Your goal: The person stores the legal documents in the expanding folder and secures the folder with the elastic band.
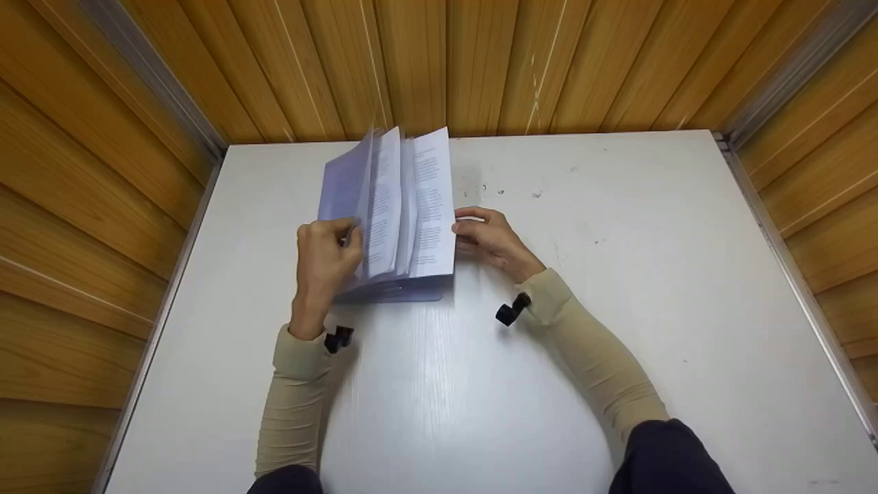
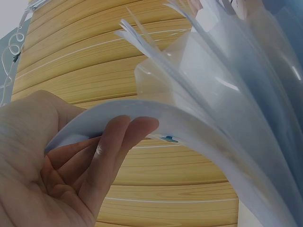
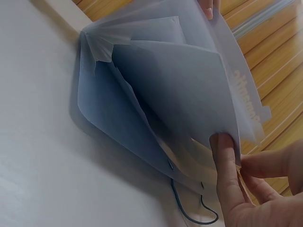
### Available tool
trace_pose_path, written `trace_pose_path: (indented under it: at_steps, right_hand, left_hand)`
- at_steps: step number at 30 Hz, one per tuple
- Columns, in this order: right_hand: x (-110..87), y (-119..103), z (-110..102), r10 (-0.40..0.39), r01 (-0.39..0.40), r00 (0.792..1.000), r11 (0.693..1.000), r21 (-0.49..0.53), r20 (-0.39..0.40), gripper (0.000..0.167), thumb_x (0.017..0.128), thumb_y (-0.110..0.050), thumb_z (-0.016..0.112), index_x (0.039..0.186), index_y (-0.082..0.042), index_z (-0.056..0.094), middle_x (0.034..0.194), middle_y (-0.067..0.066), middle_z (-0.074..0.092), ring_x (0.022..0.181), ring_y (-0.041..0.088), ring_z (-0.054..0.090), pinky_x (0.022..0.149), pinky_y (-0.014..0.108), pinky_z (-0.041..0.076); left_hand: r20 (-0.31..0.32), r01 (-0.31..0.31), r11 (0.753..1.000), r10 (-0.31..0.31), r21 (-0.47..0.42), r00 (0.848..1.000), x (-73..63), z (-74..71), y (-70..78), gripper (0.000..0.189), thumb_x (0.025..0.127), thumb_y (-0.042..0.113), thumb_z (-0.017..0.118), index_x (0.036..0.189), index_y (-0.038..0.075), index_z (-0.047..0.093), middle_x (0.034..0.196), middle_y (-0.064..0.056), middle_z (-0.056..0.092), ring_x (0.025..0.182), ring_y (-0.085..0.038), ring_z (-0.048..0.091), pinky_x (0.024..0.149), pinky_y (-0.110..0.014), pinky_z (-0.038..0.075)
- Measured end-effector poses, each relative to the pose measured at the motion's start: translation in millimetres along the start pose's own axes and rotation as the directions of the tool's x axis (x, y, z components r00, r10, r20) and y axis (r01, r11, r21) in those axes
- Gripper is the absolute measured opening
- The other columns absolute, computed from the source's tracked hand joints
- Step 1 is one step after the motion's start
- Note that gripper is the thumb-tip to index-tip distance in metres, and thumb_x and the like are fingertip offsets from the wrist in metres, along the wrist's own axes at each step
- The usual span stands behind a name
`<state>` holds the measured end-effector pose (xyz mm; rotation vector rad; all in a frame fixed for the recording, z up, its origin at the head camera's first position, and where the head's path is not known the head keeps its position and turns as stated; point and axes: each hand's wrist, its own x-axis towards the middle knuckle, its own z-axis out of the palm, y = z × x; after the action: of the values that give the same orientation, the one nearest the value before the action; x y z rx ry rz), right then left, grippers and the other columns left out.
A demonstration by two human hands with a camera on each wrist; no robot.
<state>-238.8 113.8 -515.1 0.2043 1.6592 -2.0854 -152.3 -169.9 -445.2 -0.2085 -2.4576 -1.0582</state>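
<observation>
A bluish translucent expanding file folder stands partly fanned out on the table, its pockets spread at the top. Printed sheets show inside the pockets. My left hand pinches the folder's cover at its left side; in the left wrist view the cover bends in an arc between thumb and fingers. At the right, my right hand pinches the edge of the rightmost white sheet or pocket. In the right wrist view a dark elastic cord loops from the folder's lower back panel.
The folder rests on a white table with small dark marks behind the right hand. Wood-patterned panels stand behind the table and at both sides. A small black camera is on each wrist.
</observation>
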Motion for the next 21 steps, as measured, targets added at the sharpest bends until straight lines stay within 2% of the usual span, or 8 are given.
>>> trace_pose_path:
  at_steps: [3, 7, 9, 15, 21]
  right_hand:
    - [0.1, 0.4, 3.8, 0.001, -0.001, 1.000, 1.000, -0.013, -0.005, 0.039, 0.098, 0.005, 0.067, 0.136, 0.001, 0.064, 0.105, 0.008, 0.079, 0.086, 0.017, 0.076, 0.077, 0.031, 0.062]
    - [1.6, 2.0, 8.6, 0.004, -0.004, 1.000, 1.000, -0.014, -0.010, 0.039, 0.098, 0.005, 0.068, 0.136, 0.000, 0.065, 0.103, 0.008, 0.079, 0.084, 0.017, 0.077, 0.077, 0.032, 0.063]
    - [2.1, 2.5, 11.2, 0.004, -0.005, 1.000, 1.000, -0.019, -0.011, 0.039, 0.098, 0.004, 0.068, 0.136, 0.000, 0.065, 0.102, 0.007, 0.079, 0.083, 0.016, 0.076, 0.078, 0.032, 0.063]
    - [3.0, 3.1, 18.9, -0.004, 0.003, 1.000, 0.999, -0.052, -0.020, 0.039, 0.098, 0.002, 0.070, 0.137, -0.001, 0.066, 0.100, 0.005, 0.078, 0.082, 0.015, 0.076, 0.086, 0.037, 0.063]
    - [4.3, 6.4, 27.5, -0.011, 0.011, 1.000, 0.998, -0.061, -0.010, 0.041, 0.097, 0.004, 0.069, 0.137, 0.001, 0.066, 0.104, 0.008, 0.079, 0.082, 0.016, 0.077, 0.083, 0.035, 0.064]
  left_hand:
    - [0.006, 0.007, 1.000, -0.007, 0.000, 1.000, -0.1, 0.4, 0.1, 0.025, 0.090, -0.002, 0.064, 0.066, 0.001, 0.073, 0.055, 0.000, 0.050, 0.051, -0.013, 0.038, 0.046, -0.023, 0.023]
    - [0.001, 0.023, 1.000, -0.023, 0.004, 1.000, -1.0, 0.4, 0.5, 0.019, 0.090, -0.001, 0.066, 0.080, -0.003, 0.082, 0.063, -0.007, 0.070, 0.054, -0.014, 0.048, 0.048, -0.022, 0.035]
    - [-0.001, 0.026, 1.000, -0.026, 0.005, 1.000, -1.2, 0.3, 0.8, 0.018, 0.090, -0.001, 0.066, 0.086, -0.003, 0.084, 0.068, -0.012, 0.074, 0.056, -0.015, 0.051, 0.050, -0.023, 0.039]
    - [-0.005, 0.015, 1.000, -0.015, 0.007, 1.000, -0.7, 0.1, 1.3, 0.017, 0.089, 0.000, 0.068, 0.090, -0.003, 0.084, 0.071, -0.014, 0.076, 0.057, -0.016, 0.054, 0.053, -0.028, 0.043]
    - [-0.011, 0.011, 1.000, -0.011, 0.007, 1.000, -0.2, 0.2, 0.4, 0.016, 0.088, 0.000, 0.069, 0.087, -0.002, 0.085, 0.072, -0.015, 0.077, 0.059, -0.017, 0.056, 0.055, -0.029, 0.045]
